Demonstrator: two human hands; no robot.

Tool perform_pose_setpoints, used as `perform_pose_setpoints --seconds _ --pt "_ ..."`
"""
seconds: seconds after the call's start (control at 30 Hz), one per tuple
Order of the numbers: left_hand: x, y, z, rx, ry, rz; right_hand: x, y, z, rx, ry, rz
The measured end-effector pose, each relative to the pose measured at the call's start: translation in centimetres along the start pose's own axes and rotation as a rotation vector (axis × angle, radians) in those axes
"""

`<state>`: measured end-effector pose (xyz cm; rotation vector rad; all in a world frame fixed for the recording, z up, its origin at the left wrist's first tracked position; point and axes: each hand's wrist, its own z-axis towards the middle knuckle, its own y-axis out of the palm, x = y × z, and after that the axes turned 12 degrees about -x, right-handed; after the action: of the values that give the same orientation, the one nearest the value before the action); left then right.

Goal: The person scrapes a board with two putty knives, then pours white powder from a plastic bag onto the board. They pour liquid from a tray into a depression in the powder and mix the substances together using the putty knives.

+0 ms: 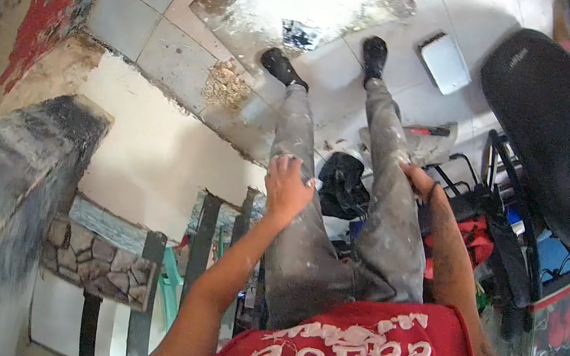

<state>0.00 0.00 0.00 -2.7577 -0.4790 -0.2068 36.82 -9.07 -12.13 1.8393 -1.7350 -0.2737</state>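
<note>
My left hand lies over the left trouser leg just above the knee, its fingers apart and slightly bent. A small whitish spot shows beside its thumb; what it is I cannot make out. At the right knee, my right hand is closed on the cloth of the right trouser leg, with part of its fingers hidden. The grey trousers carry pale smears. Dark shoes cover both feet, which stand apart on the tiled floor.
A stained white board lies ahead of the feet. Nearby are a heap of rubble, a white tray and a red-handled tool. A black bag lies between the legs. A black chair back stands right; a pillar left.
</note>
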Motion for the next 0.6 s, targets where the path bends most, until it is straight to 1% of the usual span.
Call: perform_pose_setpoints --seconds 0.03,0.07,0.1,0.13,0.2,0.27,0.3,0.37,0.4,0.43,0.47,0.5,0.53,0.57,0.6 --pt "0.8 -0.1 -0.4 0.13 0.122 0.056 -0.2 -0.6 -2.1 0.056 0.031 -0.007" --pt "1.8 -0.4 -0.8 0.159 0.137 0.047 -1.7 0.1 -4.8 0.077 0.068 -0.038" --pt "-5.0 -2.6 0.4 0.09 0.034 0.095 -5.4 5.3 1.3 -0.016 0.172 -0.071" --pt "-5.4 -2.9 1.6 0.054 0.052 0.105 -7.1 5.8 0.5 0.009 0.219 -0.097" --pt "-5.9 -3.6 2.9 -0.036 0.078 0.077 -8.2 3.2 1.2 -0.029 0.267 -0.291" --pt "-7.2 -4.6 3.3 -0.129 0.084 0.028 -9.4 -0.5 4.4 -0.016 0.285 -0.51" --pt "-8.0 -4.5 3.1 -0.127 0.089 0.026 -10.0 -2.6 7.3 0.04 0.294 -0.699" --pt "-9.2 -4.5 3.2 -0.092 0.1 0.012 -10.8 -8.1 16.6 0.226 0.214 -1.341" --pt "-9.6 -5.1 3.4 -0.121 0.097 0.008 -12.0 -10.4 22.0 0.343 0.075 -1.631" --pt "-10.0 -5.7 3.5 -0.126 0.074 -0.009 -12.7 -13.6 28.6 0.48 -0.141 -1.841" --pt "-10.2 -6.4 3.7 -0.126 0.057 -0.028 -21.5 -5.7 27.4 0.646 -0.298 -1.632" --pt "-10.4 -6.9 4.1 -0.122 0.038 -0.055 -27.1 -0.5 27.0 0.805 -0.476 -1.013" --pt "-10.6 -7.4 4.5 -0.109 0.041 -0.066 -31.4 1.8 27.9 0.759 -0.473 -0.824" --pt "-10.9 -7.9 4.8 -0.101 0.04 -0.077 -33.9 2.7 29.0 0.707 -0.461 -0.636" --pt "-11.2 -8.3 4.9 -0.099 0.039 -0.09 -35.1 2.2 30.4 0.666 -0.307 -0.66"
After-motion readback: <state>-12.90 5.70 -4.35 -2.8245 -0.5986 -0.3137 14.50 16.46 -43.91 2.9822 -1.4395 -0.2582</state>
